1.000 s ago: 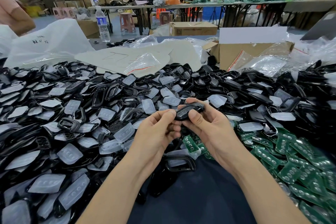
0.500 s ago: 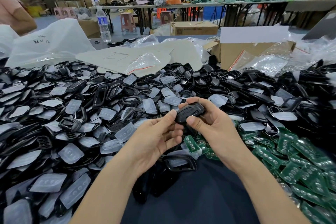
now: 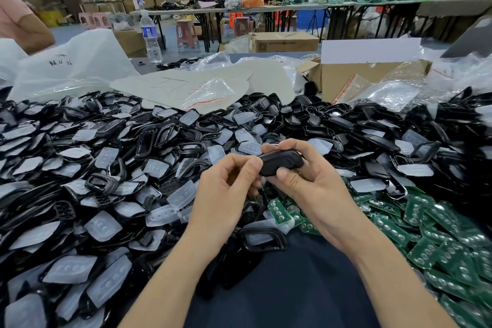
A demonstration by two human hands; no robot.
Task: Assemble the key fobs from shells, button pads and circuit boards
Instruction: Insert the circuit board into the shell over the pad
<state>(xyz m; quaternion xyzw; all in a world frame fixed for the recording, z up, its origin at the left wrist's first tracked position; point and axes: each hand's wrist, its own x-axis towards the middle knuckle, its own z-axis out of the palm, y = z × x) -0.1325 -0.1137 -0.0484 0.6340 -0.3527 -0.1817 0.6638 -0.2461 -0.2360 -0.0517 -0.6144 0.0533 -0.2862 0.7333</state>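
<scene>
Head view: black key fob (image 3: 281, 161) at centre — gripped by right hand (image 3: 314, 181), thumb below, fingers curled over. Curled left hand (image 3: 226, 189) at fob's left end, seemingly pinching it. Heaped left, shells (image 3: 149, 141) and translucent button pads (image 3: 102, 225); right, green circuit boards (image 3: 426, 247).

The key fob (image 3: 281, 162) in the grip looked matt black plastic. Around the grip, shells (image 3: 383, 142) were glossy black plastic. Left of it, button pads (image 3: 183, 194) looked frosted, translucent and rubbery. To the right, circuit boards (image 3: 439, 224) shone green.
</scene>
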